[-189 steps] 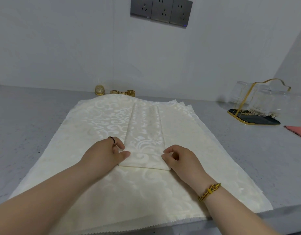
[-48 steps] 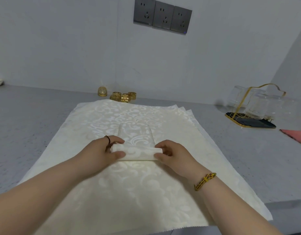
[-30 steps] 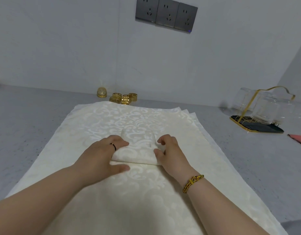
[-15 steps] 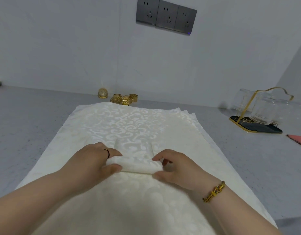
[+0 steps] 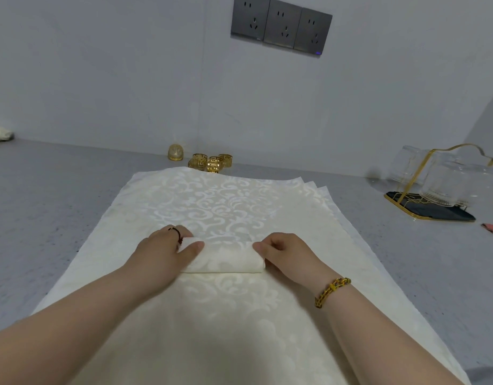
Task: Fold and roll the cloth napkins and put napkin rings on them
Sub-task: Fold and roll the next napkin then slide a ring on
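napkin stack [image 5: 234,201]: lies flat on the grey counter [image 5: 45,204], several cream sheets with edges fanned at 2 o'clock. on it, centre, the rolled napkin [image 5: 223,259], axis 9 to 3 o'clock, with a short flat tail showing on its 12 o'clock side.

left hand [image 5: 162,251] grips the 9 o'clock end, thumb over the top. right hand [image 5: 287,251] pinches the 3 o'clock end, fingers curled.

step, judged: rolling, near its end. next: roll up the tail, hold with one hand, fetch a ring, slide it over one end. risk: the roll loosens once released.

around: glass rack [image 5: 434,184] at 2 o'clock, well apart. napkin rings [image 5: 212,162] at 12 o'clock, just past the stack's far edge, with nothing across the reach.
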`<state>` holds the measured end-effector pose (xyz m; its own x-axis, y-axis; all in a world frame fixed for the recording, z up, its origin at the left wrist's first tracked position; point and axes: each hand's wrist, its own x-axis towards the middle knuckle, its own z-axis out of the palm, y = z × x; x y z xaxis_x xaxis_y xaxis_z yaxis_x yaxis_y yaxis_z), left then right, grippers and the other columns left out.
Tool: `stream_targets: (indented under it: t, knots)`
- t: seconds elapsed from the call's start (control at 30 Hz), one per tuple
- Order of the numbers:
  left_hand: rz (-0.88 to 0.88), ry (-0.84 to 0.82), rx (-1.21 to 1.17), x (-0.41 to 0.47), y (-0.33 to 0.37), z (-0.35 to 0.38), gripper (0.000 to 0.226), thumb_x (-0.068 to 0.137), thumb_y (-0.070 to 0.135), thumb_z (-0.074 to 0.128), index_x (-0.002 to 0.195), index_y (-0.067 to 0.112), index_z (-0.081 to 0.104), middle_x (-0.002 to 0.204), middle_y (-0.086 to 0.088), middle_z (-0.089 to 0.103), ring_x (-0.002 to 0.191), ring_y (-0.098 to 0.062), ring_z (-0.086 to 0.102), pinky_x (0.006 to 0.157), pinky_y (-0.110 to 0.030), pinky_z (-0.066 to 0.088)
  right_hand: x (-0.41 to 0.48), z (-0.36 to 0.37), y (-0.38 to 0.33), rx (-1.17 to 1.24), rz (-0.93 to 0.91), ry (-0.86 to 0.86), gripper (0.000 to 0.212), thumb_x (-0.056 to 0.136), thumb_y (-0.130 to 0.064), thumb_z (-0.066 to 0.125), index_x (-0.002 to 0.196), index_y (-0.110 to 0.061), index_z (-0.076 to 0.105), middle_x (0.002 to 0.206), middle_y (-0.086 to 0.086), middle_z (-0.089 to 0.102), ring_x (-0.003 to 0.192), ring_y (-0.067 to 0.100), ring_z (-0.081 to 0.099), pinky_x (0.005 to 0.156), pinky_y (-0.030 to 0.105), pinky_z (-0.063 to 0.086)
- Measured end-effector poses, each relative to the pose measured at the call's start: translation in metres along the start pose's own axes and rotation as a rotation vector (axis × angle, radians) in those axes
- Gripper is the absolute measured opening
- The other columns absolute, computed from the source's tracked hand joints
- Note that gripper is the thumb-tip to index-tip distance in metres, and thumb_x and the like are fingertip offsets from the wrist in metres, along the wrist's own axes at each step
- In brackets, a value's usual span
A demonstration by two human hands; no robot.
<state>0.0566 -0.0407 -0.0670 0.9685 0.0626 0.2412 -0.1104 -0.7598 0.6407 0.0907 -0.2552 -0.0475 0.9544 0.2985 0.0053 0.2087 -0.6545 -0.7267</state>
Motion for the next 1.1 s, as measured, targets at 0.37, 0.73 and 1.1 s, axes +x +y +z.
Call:
stream_targets:
  t: [0.37, 0.73, 1.1]
  knots:
    - [0.468, -0.061, 0.514, -0.006, -0.005, -0.009, 0.044, 0.075, 0.053, 0.04, 0.103, 0.031, 0.066, 0.102, 0.018, 0.067, 0.091, -0.001, 0.065, 0.08, -0.009, 0.042, -0.005, 0.007, 0.002, -0.233, -0.273, 0.058, 0.022, 0.083, -0.026, 0.064, 0.104, -0.022, 0.057, 0.101, -0.014, 0.05, 0.092, 0.004, 0.047, 0.08, 0.005, 0.032]
    - [0.418, -0.075, 0.397, -0.023, -0.003, -0.015, 0.046, 0.093, 0.043, 0.042, 0.137, 0.038, 0.031, 0.139, 0.026, 0.033, 0.13, 0.002, 0.029, 0.094, -0.003, 0.017, -0.036, 0.005, -0.001, -0.482, -0.411, 0.051, 0.042, 0.088, -0.025, 0.055, 0.129, -0.019, 0.047, 0.13, -0.008, 0.049, 0.119, 0.01, 0.044, 0.087, 0.008, 0.025]
    - [0.294, -0.12, 0.241, -0.03, -0.008, -0.021, 0.034, 0.096, 0.038, 0.036, 0.13, 0.041, 0.041, 0.123, 0.015, 0.047, 0.123, -0.006, 0.038, 0.092, -0.015, 0.027, -0.034, -0.001, -0.011, -0.197, -0.195, -0.141, 0.023, 0.089, -0.023, 0.055, 0.111, -0.023, 0.061, 0.091, -0.013, 0.054, 0.084, 0.002, 0.05, 0.077, 0.007, 0.036]
